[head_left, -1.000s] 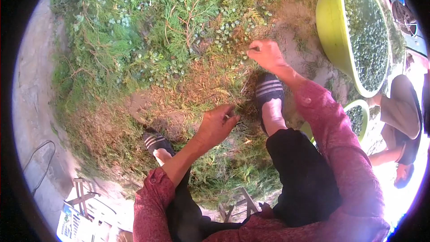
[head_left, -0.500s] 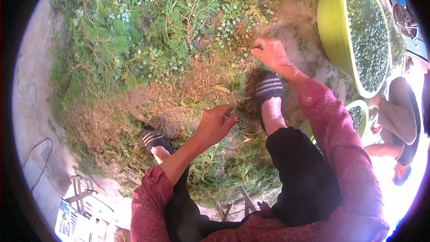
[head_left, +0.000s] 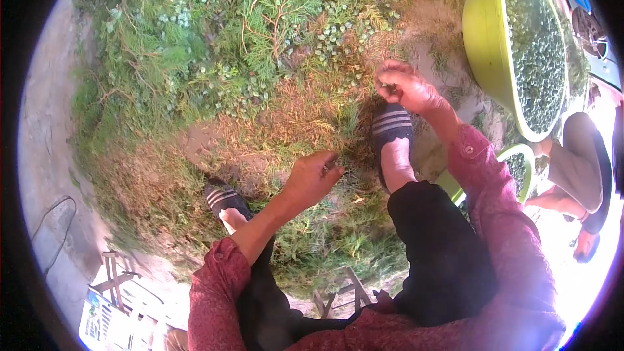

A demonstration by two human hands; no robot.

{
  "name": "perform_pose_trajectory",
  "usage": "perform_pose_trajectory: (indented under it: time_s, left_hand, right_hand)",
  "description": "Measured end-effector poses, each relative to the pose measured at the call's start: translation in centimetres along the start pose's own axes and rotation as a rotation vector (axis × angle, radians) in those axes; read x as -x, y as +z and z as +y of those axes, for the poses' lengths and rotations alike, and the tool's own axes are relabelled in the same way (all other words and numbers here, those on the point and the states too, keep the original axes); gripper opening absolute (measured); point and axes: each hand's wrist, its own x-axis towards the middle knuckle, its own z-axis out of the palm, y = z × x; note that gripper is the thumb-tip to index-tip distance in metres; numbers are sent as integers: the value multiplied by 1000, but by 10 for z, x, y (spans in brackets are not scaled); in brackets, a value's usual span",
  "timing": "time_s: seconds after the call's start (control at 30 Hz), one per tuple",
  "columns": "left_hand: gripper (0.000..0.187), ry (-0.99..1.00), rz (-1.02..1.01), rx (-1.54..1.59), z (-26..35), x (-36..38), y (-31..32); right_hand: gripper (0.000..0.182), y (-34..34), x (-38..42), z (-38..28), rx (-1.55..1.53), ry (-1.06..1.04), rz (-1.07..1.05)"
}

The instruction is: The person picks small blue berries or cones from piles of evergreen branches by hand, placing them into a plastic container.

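My left hand (head_left: 313,179) hangs above the ground between my feet, its thumb and fingers curled together; I cannot make out anything in them. Above the tip of my dark striped shoe (head_left: 392,123), my right hand (head_left: 404,86) is closed in a pinch, with something small and pale at its fingertips. Green conifer branches (head_left: 273,26) with small bluish-green cones (head_left: 331,36) cover the ground ahead, with brownish loose sprigs (head_left: 292,114) nearer to me.
A large yellow-green tub (head_left: 484,39) full of small green cones stands at the upper right. Below it is a smaller green basin (head_left: 528,172). Another person (head_left: 578,162) crouches at the right edge. Small wooden stools (head_left: 116,279) and a cable (head_left: 65,234) lie lower left.
My right hand has moved slightly right and down, and its fingers have shifted. The left hand has barely moved. At the right, the other person has changed posture.
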Motion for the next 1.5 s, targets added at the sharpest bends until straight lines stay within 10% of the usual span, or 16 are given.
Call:
perform_pose_trajectory:
  time_s: [0.17, 0.33, 0.53, 0.67, 0.83, 0.97, 1.07, 1.17, 1.37, 1.5]
  left_hand:
    - [33, 23, 31, 5, -2, 0, 1]
    - [30, 27, 37, 18, -4, 0, 2]
    - [32, 33, 64, 14, -3, 1, 1]
    - [37, 92, 231, 55, 1, -1, 2]
    - [41, 87, 283, 189, 12, -6, 0]
    - [25, -119, 11, 372, 11, -4, -4]
    - [18, -162, -107, 279, 19, 0, -11]
    - [21, -24, -194, 84, 5, -3, -6]
    - [30, 216, -29, -125, -1, 3, 7]
    - [36, 192, -36, -218, -6, 1, 6]
  right_hand:
    - [18, 17, -2, -9, 722, -80, 178]
    - [21, 35, -3, 48, 1347, -531, -143]
    - [20, 44, -7, 67, 1517, -533, -141]
    - [18, 48, -5, 62, 1479, -468, -133]
    - [16, 78, 18, 48, 672, -196, -396]
    - [14, 73, 25, 44, 504, -170, -340]
    - [14, 38, 29, 31, 35, 281, -225]
    - [15, 24, 31, 9, -188, 110, -208]
    - [29, -33, -17, -13, 730, -189, 486]
    - [19, -43, -26, 5, 974, -357, 478]
